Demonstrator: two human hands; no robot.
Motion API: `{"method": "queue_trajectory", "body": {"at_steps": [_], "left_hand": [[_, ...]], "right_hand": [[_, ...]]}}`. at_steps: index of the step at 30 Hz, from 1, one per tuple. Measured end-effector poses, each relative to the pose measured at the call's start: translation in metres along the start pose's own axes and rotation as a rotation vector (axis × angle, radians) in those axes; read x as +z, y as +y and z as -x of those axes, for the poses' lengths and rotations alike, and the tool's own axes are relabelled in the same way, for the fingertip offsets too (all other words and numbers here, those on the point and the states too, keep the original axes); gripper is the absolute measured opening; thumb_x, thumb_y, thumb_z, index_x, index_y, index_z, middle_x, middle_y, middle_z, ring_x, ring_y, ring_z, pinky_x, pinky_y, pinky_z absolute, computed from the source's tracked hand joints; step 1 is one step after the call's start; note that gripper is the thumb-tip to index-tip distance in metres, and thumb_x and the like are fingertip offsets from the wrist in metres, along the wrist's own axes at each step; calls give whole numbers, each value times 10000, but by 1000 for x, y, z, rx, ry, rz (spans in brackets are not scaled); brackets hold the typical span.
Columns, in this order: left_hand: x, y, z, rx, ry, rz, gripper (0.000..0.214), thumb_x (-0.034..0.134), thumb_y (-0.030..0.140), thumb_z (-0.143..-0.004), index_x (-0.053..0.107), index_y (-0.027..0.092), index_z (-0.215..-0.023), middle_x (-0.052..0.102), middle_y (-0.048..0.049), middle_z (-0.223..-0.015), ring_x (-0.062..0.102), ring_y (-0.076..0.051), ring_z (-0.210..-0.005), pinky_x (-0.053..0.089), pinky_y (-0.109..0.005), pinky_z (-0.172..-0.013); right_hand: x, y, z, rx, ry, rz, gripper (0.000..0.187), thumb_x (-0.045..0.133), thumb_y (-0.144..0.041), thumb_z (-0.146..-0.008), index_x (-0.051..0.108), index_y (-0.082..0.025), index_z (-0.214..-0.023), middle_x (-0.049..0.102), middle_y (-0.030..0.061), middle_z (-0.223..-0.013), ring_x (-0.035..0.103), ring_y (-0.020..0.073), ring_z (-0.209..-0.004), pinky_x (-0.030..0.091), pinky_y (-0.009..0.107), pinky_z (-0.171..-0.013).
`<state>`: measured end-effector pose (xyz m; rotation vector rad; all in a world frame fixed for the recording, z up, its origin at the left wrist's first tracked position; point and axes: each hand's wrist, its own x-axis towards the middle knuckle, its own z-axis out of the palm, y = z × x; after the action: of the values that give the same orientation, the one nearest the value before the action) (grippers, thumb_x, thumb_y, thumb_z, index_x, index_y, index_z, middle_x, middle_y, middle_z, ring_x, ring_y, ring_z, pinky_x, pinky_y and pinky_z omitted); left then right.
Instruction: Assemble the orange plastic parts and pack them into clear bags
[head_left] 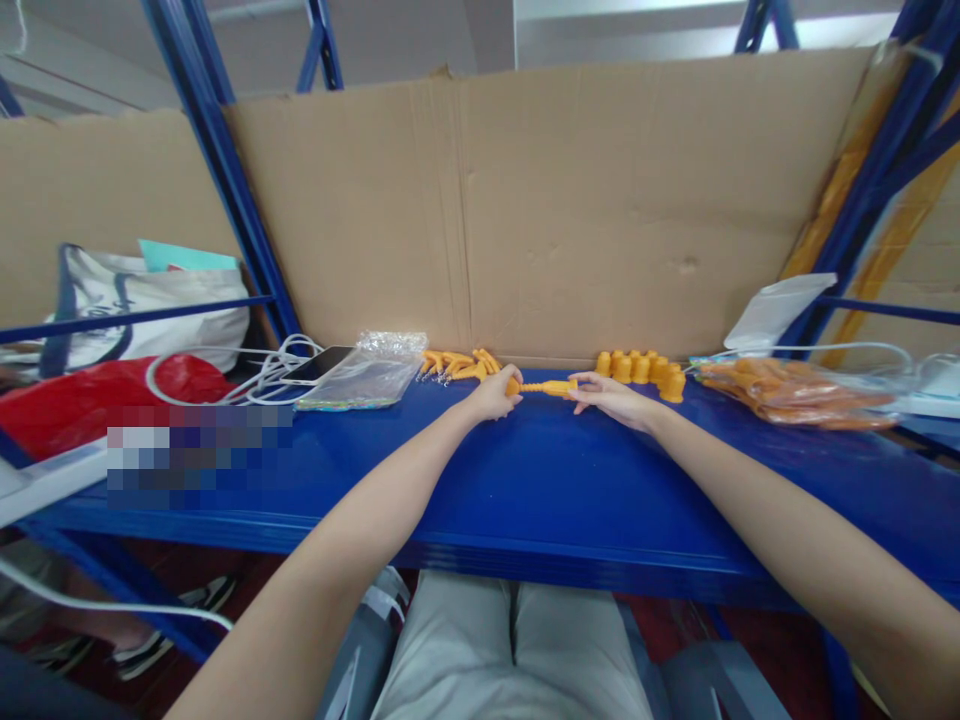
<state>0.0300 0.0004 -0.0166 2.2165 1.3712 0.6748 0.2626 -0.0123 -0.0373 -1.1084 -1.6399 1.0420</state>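
Between my two hands lies a slim yellow-orange plastic piece (551,388) with a ribbed middle, level just above or on the blue surface; which of these I cannot tell. My left hand (495,396) is closed around its left end, where a rounded part shows. The fingers of my right hand (606,394) pinch its right end. Behind my left hand is a pile of yellow-orange plastic pieces (454,364) with small metal clasps. Several yellow-orange cup-shaped pieces (671,384) stand in rows beyond my right hand.
On the blue shelf (540,490), a clear plastic bag (367,380) and a phone (319,366) lie left, near white cables and a red bag (112,395). A bag of orange pieces (795,390) lies right. Cardboard (585,210) walls the back; blue posts flank it.
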Motion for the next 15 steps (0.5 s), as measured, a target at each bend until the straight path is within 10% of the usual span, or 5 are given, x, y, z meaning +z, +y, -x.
{"method": "queue_trajectory", "body": {"at_steps": [10, 15], "left_hand": [[1, 0, 1, 31, 31, -52, 251, 574, 108, -846, 449, 176, -1053, 468, 73, -589, 474, -75, -411, 353, -144, -361], [1, 0, 1, 32, 27, -49, 251, 573, 111, -845, 454, 184, -1052, 466, 79, -581, 478, -74, -407, 371, -148, -378]], "right_hand": [[8, -1, -3, 37, 148, 101, 368, 595, -485, -851, 565, -172, -660, 665, 63, -619, 632, 143, -606, 551, 312, -738], [5, 0, -2, 31, 69, 61, 265, 706, -403, -779, 602, -167, -836, 680, 26, -683, 626, 123, -609, 538, 302, -741]]}}
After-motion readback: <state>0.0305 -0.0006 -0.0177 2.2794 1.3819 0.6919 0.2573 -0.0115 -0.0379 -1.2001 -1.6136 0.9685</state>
